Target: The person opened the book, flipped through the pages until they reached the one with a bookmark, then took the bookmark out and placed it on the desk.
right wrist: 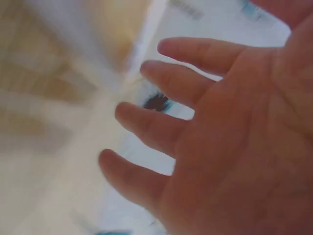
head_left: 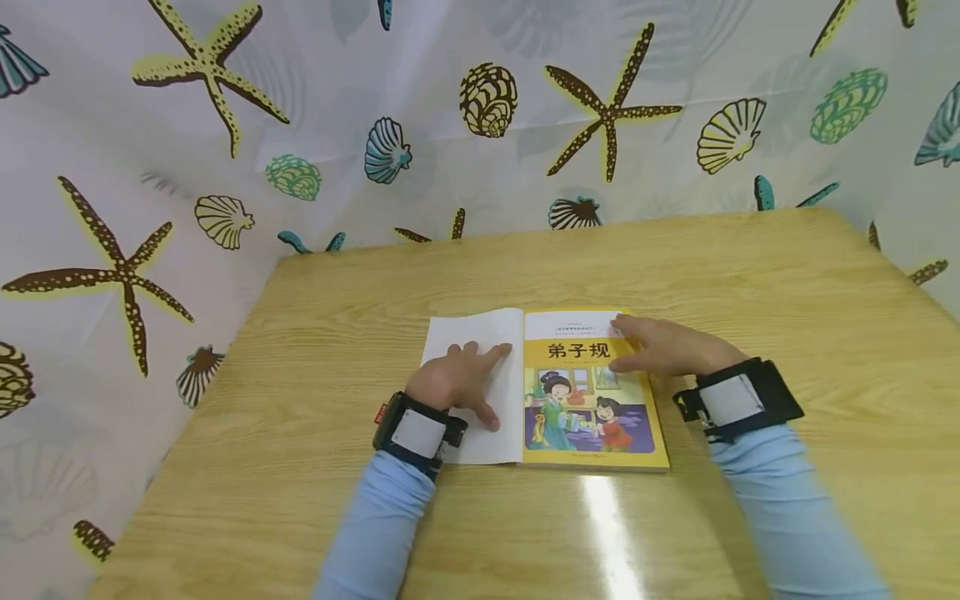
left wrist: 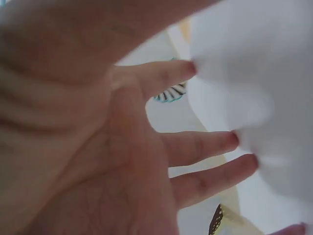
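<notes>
A book point(head_left: 588, 408) lies on the table, its cover turned back to the left and its white inner side point(head_left: 480, 325) facing up. The yellow right-hand page carries large black characters and a drawing of two figures. Spread fingers of my left hand point(head_left: 457, 379) press on the white side; in the left wrist view their fingertips point(left wrist: 232, 140) touch the white paper. My right hand point(head_left: 671, 346) is at the upper right edge of the yellow page, its fingers extended. In the right wrist view that hand point(right wrist: 234, 132) holds nothing; whether it touches the page I cannot tell.
The wooden table point(head_left: 337, 333) reaches out on all sides of the book. Behind and to the left hangs a white curtain point(head_left: 427, 67) printed with starfish and shells. A bright reflection shines on the tabletop just in front of the book.
</notes>
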`<act>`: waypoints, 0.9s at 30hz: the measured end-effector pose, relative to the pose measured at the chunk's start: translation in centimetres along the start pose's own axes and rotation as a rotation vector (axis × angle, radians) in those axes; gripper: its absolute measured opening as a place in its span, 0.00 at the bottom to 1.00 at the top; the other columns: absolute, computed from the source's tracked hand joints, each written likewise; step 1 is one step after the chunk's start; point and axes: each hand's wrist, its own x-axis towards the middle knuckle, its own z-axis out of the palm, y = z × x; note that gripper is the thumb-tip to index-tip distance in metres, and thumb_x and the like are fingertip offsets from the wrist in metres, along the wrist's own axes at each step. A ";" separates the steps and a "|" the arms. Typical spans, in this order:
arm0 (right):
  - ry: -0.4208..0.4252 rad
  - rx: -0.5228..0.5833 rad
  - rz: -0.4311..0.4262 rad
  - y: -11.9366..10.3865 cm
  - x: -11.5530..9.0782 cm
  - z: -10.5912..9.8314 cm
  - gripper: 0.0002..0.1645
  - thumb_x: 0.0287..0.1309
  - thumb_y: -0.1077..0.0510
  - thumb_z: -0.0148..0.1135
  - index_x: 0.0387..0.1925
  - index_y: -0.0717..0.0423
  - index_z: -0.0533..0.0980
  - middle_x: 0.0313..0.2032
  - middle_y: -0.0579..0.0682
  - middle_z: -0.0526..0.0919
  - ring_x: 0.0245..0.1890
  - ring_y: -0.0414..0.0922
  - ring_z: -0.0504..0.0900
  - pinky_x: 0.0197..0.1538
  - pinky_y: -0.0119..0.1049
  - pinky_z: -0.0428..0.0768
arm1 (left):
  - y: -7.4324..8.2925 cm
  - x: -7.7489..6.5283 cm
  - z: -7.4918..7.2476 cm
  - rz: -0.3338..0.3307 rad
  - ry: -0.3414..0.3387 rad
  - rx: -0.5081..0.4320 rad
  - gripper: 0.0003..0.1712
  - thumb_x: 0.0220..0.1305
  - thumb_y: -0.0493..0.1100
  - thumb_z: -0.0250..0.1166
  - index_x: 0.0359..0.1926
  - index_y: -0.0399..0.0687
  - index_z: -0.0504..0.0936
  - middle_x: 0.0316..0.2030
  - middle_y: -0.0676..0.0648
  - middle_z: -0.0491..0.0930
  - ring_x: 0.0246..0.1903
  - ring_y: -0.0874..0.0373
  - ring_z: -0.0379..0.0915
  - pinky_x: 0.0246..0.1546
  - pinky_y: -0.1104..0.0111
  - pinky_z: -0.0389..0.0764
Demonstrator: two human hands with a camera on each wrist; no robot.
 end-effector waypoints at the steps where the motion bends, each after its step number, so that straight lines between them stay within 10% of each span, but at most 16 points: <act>1: 0.004 0.003 0.027 0.9 -0.1 -0.1 0.45 0.67 0.50 0.64 0.71 0.76 0.58 0.69 0.76 0.61 0.69 0.71 0.61 0.68 0.64 0.60 | 0.3 0.1 0.2 0.001 0.003 0.003 0.60 0.51 0.56 0.81 0.80 0.62 0.57 0.66 0.40 0.67 0.59 0.44 0.65 0.52 0.53 0.77; 8: 0.032 0.069 0.021 3.6 0.4 0.0 0.53 0.65 0.51 0.66 0.74 0.78 0.49 0.72 0.78 0.50 0.72 0.73 0.52 0.70 0.66 0.53 | 1.2 0.5 0.3 -0.007 0.019 -0.009 0.61 0.51 0.59 0.80 0.80 0.63 0.55 0.68 0.42 0.65 0.62 0.45 0.63 0.52 0.54 0.77; 14: 0.057 0.126 -0.017 3.8 0.9 0.4 0.48 0.64 0.56 0.68 0.72 0.73 0.51 0.62 0.74 0.67 0.61 0.66 0.67 0.68 0.65 0.59 | 0.6 1.0 0.2 0.001 0.000 -0.031 0.60 0.53 0.59 0.79 0.81 0.64 0.54 0.75 0.42 0.59 0.68 0.43 0.58 0.59 0.49 0.73; 21: 0.068 0.065 0.043 3.5 1.1 0.4 0.55 0.64 0.55 0.67 0.74 0.79 0.44 0.72 0.80 0.45 0.73 0.74 0.47 0.71 0.65 0.49 | -0.7 1.5 0.6 0.053 0.046 -0.056 0.59 0.54 0.59 0.78 0.80 0.60 0.55 0.78 0.42 0.52 0.73 0.41 0.52 0.63 0.45 0.69; 27: 0.069 0.032 0.048 3.3 1.0 0.3 0.56 0.63 0.54 0.68 0.74 0.80 0.44 0.72 0.81 0.48 0.72 0.74 0.49 0.71 0.65 0.51 | -1.0 1.1 1.0 0.068 0.063 -0.077 0.57 0.56 0.60 0.76 0.80 0.58 0.55 0.79 0.41 0.51 0.75 0.40 0.50 0.64 0.44 0.68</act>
